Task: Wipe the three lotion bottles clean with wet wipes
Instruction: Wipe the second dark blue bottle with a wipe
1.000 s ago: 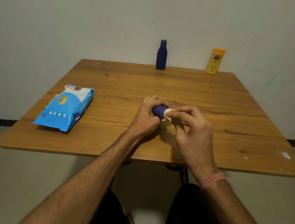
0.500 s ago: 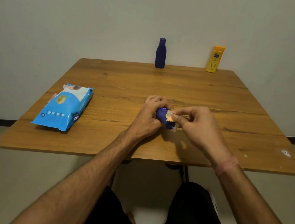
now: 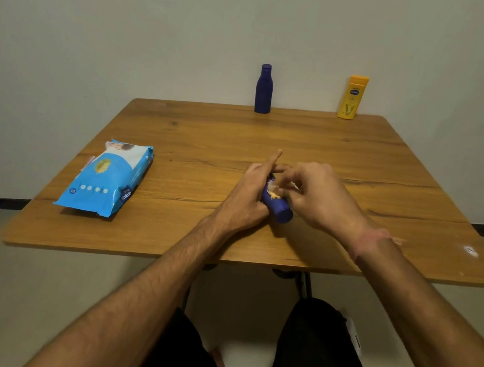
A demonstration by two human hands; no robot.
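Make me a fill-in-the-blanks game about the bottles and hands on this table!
1. The left hand holds a small bottle whose colour is ____.
2. The right hand rubs that bottle with a ____.
3. The bottle at the table's far right corner is coloured ____.
4. The pack of wipes lies to the ____ of the hands.

Missing words: blue; wipe; yellow; left
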